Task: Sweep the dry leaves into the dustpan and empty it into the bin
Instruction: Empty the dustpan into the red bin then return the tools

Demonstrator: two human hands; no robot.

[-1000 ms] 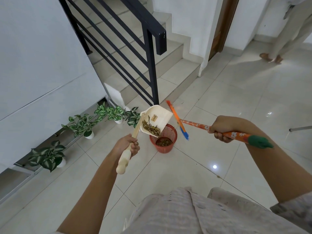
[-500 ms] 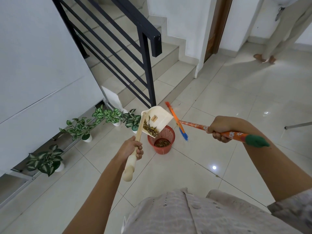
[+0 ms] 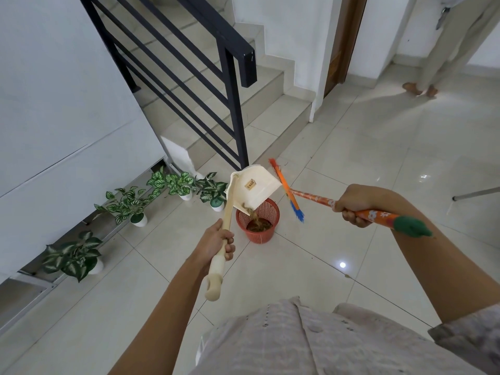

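Observation:
My left hand [image 3: 217,243] grips the long cream handle of the dustpan [image 3: 254,189], which is tipped steeply over the small red mesh bin [image 3: 258,235] on the tiled floor. Dry leaves [image 3: 250,209] slide off the pan's lower corner into the bin, where more brown leaves lie. My right hand [image 3: 354,205] holds the orange flowered handle of the broom [image 3: 288,193], whose orange head with blue bristles hangs in the air just right of the dustpan and bin.
Several small potted plants [image 3: 130,209] line the wall at the left. A staircase with a black railing [image 3: 232,109] rises behind the bin. Another person's legs [image 3: 433,77] stand at the far right. A metal leg [image 3: 476,194] juts in at the right edge.
The dustpan has tilted further over the bin and most of the leaves have slid out of it. The broom stays held up beside it.

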